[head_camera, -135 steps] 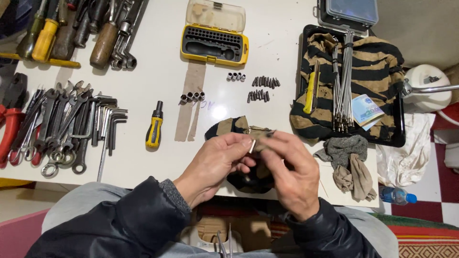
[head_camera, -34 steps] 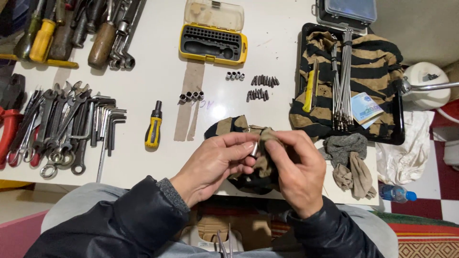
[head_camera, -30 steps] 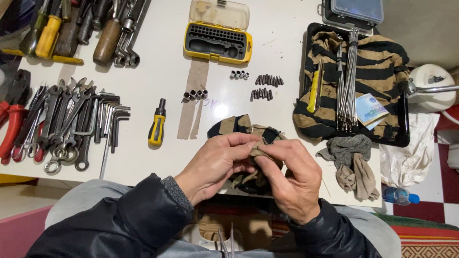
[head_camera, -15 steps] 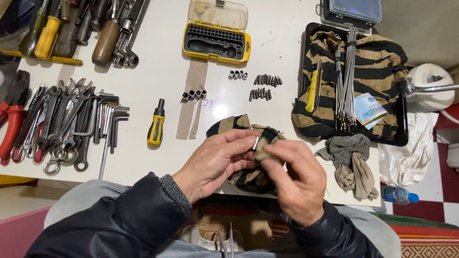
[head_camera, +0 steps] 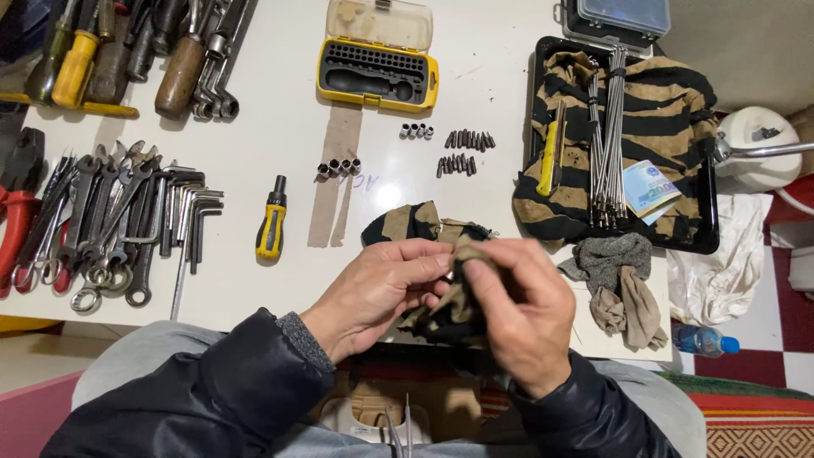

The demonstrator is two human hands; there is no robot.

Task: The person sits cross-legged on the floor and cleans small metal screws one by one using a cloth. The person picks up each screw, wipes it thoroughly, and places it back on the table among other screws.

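Both hands meet at the near edge of the white table (head_camera: pixel 280 102). My left hand (head_camera: pixel 386 284) pinches a small metal piece, mostly hidden between the fingertips. My right hand (head_camera: pixel 526 305) presses a fold of the black-and-tan striped rag (head_camera: pixel 407 222) around that piece. The rest of the rag lies bunched under and behind the hands. A short yellow-handled screwdriver (head_camera: pixel 271 222) lies to the left of the hands.
Wrenches and hex keys (head_camera: pixel 119 225) spread at the left, red pliers (head_camera: pixel 17 220) beside them. An open yellow bit case (head_camera: pixel 377 72) sits at the back, small sockets (head_camera: pixel 339 166) and bits (head_camera: pixel 462 151) before it. A black tray (head_camera: pixel 623 136) holds striped cloth and metal rods. Grey rags (head_camera: pixel 619 280) lie right.
The right hand has folded the rag over the small piece and its fingers have shifted around it; the left hand keeps pinching it. Tools on the table have not moved.
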